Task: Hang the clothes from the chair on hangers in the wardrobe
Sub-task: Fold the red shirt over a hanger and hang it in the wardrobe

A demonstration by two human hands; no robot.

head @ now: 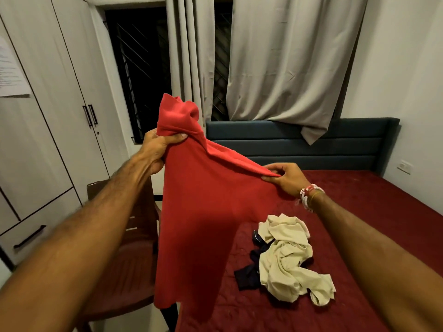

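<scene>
Holding the red garment (203, 212) aloft, your left hand (158, 149) grips its bunched top while your right hand (285, 178) pinches an edge (spreading it for a hanger).

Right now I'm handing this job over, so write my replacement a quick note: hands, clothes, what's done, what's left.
Left hand grips the bunched top of the red garment; right hand pinches its edge, holding it up in the air.
A cream garment and a dark garment lie crumpled on the bed.
Wardrobe doors are closed; no hanger in view.
Done: nothing hung yet.
Left: put all three garments on hangers in the wardrobe.
</scene>
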